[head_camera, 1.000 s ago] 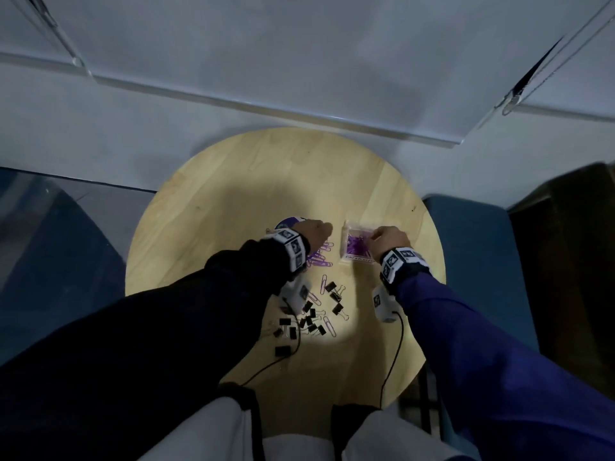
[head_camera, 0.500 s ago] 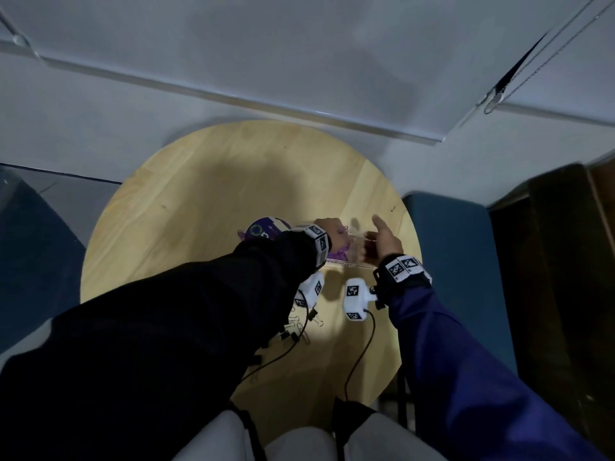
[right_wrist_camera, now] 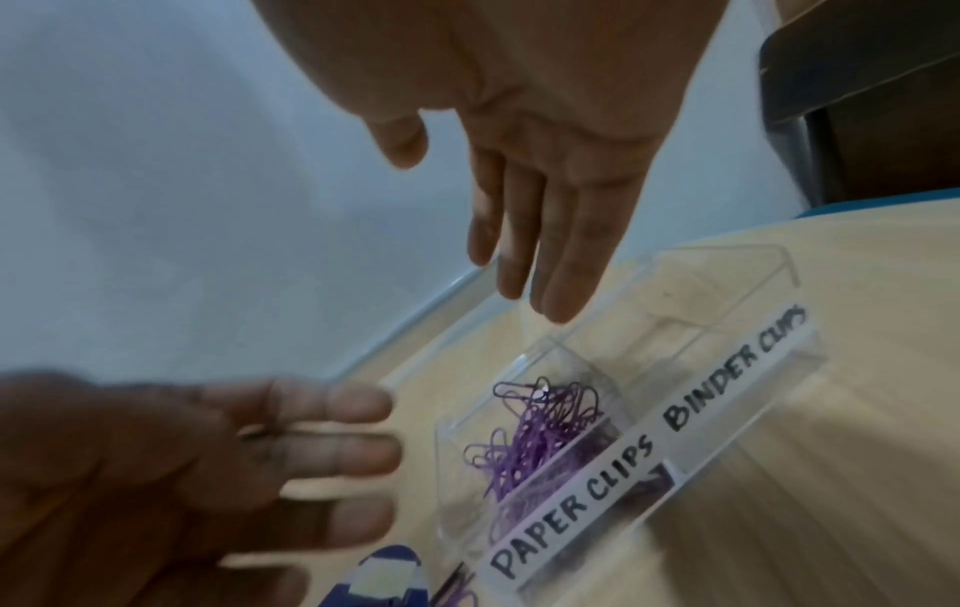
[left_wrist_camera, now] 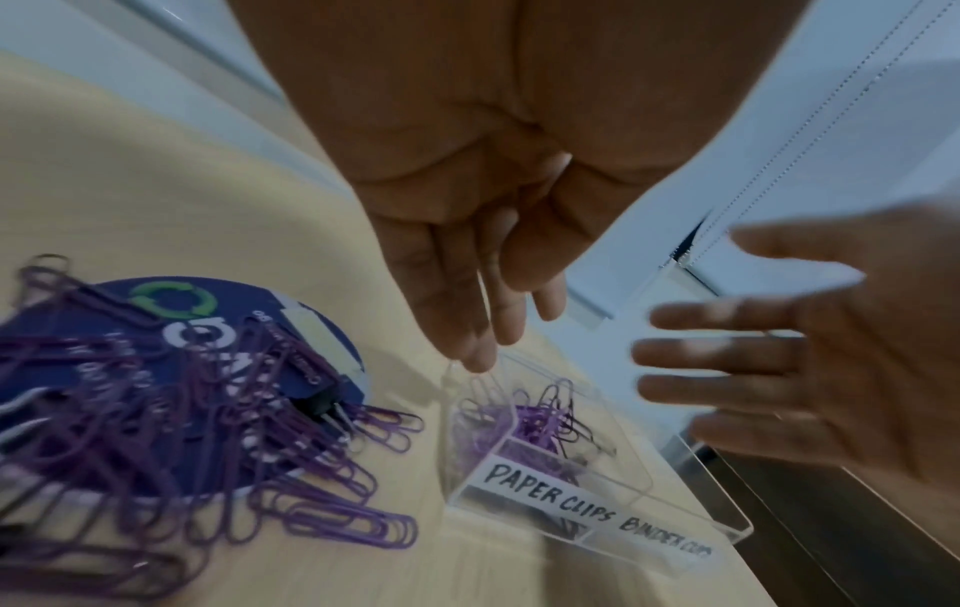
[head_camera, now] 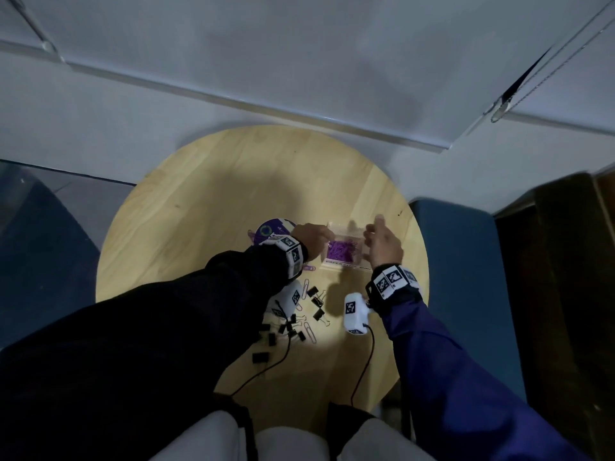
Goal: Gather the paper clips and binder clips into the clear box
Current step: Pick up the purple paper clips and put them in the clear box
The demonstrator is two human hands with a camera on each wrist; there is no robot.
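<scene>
A clear box point(head_camera: 346, 268) with two compartments, labelled PAPER CLIPS and BINDER CLIPS point(right_wrist_camera: 727, 328), sits on the round wooden table point(head_camera: 233, 201). Purple paper clips point(right_wrist_camera: 540, 431) fill the left compartment point(left_wrist_camera: 524, 427). My left hand point(head_camera: 314, 239) hovers at the box's left edge, fingers straight and pointing down point(left_wrist_camera: 493, 341). A thin clip lies against those fingers point(right_wrist_camera: 311, 443). My right hand point(head_camera: 382, 241) hangs above the box's right side with fingers spread point(right_wrist_camera: 530, 279), touching nothing. Loose purple clips point(left_wrist_camera: 182, 410) are heaped left of the box. Black binder clips point(head_camera: 316, 301) lie nearer me.
A round blue card point(head_camera: 269, 229) lies under the loose clip heap. More binder clips point(head_camera: 289, 327) and wrist-camera cables lie on the table's near part. A blue chair point(head_camera: 456, 261) stands at the table's right edge, and a white wall lies beyond.
My left hand moved from the loose clips to the box's left edge. My right hand, which gripped the box, has let go and spread its fingers above it.
</scene>
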